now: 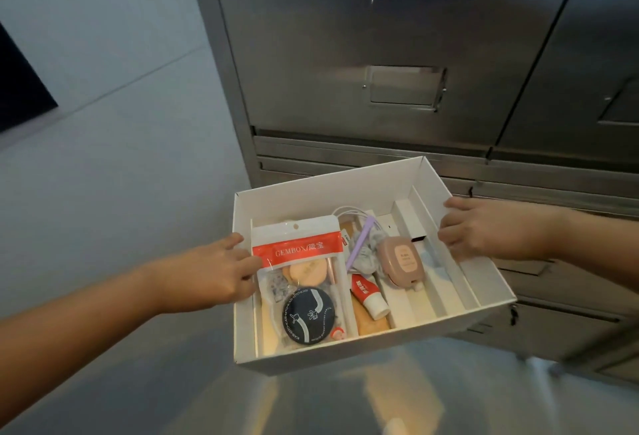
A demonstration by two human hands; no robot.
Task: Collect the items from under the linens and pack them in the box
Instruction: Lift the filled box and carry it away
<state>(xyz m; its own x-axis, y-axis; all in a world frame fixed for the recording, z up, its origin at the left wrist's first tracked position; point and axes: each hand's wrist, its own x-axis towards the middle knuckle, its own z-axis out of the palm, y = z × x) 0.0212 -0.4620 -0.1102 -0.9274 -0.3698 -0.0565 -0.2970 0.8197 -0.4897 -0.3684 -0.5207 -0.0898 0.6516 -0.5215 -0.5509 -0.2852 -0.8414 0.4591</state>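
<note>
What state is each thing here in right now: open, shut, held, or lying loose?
white box, lidless, held by both side walls.
left hand, grips the box's left wall.
right hand, grips the box's right wall.
pink case, shut, lying in the box.
toothpaste tube, capped, lying in the box.
locker door, shut.

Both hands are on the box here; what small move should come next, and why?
Probably lower the white box level onto a surface: the left hand and right hand grip its opposite walls, it hangs unsupported before the metal cabinet, and loose items such as the red-banded pouch and pink case already lie inside.
</note>
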